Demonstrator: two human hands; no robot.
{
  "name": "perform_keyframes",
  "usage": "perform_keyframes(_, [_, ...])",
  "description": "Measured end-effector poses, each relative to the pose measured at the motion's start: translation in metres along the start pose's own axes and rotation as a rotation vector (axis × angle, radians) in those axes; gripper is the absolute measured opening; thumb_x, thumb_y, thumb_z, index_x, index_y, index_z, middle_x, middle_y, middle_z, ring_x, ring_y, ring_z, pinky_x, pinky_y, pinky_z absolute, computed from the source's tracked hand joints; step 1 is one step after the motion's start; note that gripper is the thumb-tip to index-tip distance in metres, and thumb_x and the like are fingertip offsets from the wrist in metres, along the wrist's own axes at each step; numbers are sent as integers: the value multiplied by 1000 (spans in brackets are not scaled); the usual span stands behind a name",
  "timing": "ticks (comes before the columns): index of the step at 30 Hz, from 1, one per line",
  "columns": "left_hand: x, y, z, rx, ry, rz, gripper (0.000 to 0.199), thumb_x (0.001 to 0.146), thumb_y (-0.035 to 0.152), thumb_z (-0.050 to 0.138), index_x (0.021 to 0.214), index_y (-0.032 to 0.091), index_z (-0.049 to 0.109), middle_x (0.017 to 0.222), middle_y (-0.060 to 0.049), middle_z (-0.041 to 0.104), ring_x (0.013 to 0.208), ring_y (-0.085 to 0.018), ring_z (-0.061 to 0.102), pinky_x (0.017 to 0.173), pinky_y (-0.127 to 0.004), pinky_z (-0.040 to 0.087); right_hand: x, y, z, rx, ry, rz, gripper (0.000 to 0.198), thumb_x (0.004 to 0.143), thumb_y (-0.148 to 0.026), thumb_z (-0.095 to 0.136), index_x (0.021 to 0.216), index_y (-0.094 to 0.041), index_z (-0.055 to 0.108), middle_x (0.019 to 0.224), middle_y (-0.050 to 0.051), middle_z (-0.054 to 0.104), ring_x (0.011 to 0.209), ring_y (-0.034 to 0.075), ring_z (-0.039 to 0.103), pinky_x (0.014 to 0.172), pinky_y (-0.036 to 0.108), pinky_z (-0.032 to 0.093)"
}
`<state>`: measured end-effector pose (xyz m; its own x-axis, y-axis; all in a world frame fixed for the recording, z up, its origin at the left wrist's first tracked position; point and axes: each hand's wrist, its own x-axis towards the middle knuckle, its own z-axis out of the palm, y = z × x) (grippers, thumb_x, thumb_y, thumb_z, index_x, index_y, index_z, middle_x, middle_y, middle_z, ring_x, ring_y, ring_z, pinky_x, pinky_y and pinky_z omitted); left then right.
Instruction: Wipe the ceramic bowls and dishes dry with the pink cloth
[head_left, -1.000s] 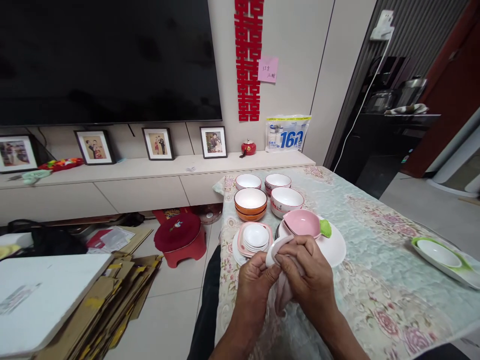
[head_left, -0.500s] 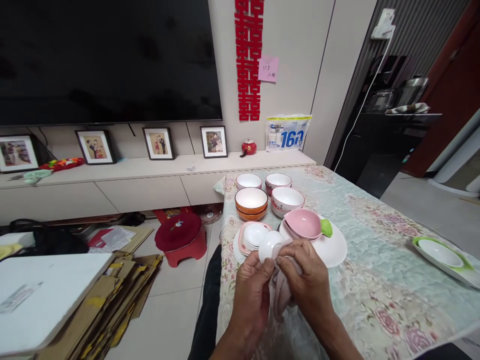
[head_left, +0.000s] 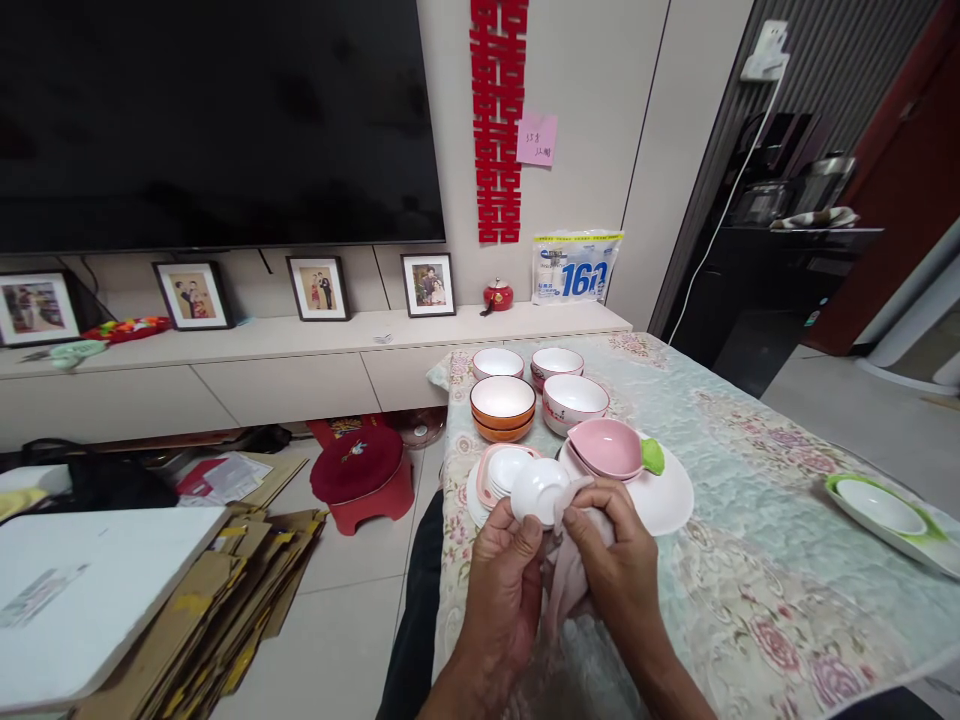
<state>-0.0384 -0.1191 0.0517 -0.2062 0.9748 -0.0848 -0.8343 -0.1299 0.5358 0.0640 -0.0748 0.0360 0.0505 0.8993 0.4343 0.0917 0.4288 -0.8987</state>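
Observation:
My left hand (head_left: 510, 560) is closed on a small white dish (head_left: 534, 488), thumb and fingers at its lower edge. A pale pinkish cloth (head_left: 574, 570) is bunched in my right hand (head_left: 615, 540), which pinches it against the dish's right side. The cloth hangs down between both hands. Just behind the dish, similar small white dishes (head_left: 504, 465) sit stacked on a pink-rimmed plate (head_left: 484, 490). To the right, a pink leaf-tipped bowl (head_left: 607, 445) with a green handle (head_left: 652, 456) rests on a large white plate (head_left: 679, 495).
Two orange bowls (head_left: 502, 410) and several red-patterned bowls (head_left: 576, 400) stand at the table's far end. A green-rimmed dish (head_left: 892, 515) lies at the right edge of the flowered tablecloth (head_left: 750, 540). Left on the floor are a red stool (head_left: 364, 475) and flattened cardboard (head_left: 217, 600).
The small dish has tilted so that more of its round face shows. My right hand and the cloth have shifted slightly along its right edge.

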Motion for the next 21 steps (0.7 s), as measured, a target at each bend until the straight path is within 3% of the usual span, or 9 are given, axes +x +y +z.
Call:
perform_keyframes(2, [0, -2, -2, 0, -39, -22, 44, 70, 20, 85, 113, 21, 72, 102, -7, 77, 91, -16, 70, 84, -24, 53, 7, 0, -4, 126, -30, 152, 22, 78, -38, 73, 90, -21, 68, 92, 4, 68, 88, 21, 61, 81, 31, 47])
perform_keyframes(5, [-1, -4, -8, 14, -86, -33, 50, 71, 22, 85, 119, 20, 69, 106, -8, 76, 99, -19, 69, 91, -29, 51, 14, 1, -12, 350, -187, 387, 35, 76, -44, 77, 100, -21, 69, 92, 4, 71, 82, 19, 62, 74, 29, 48])
perform_keyframes(11, [-1, 15, -18, 218, -198, -184, 32, 71, 28, 84, 98, 13, 74, 95, -10, 74, 87, -21, 68, 82, -36, 55, 15, 5, -34, 475, -368, 547, 31, 74, -46, 79, 86, -19, 68, 71, -1, 66, 61, 14, 56, 58, 24, 43])
perform_keyframes(15, [0, 22, -20, 423, -216, -198, 29, 74, 36, 81, 90, 13, 73, 89, -9, 72, 80, -21, 64, 74, -36, 55, 17, 5, -41, 327, -399, 420, 27, 80, -46, 74, 82, -20, 71, 70, 0, 66, 61, 15, 56, 60, 26, 45])
perform_keyframes(21, [-3, 14, -17, 863, -161, 1, 15, 76, 29, 72, 71, 16, 69, 65, 0, 61, 66, -16, 53, 66, -26, 42, 3, -7, -26, -79, -338, -135, 17, 91, -31, 62, 94, -23, 77, 90, 6, 70, 87, 21, 64, 77, 31, 50])
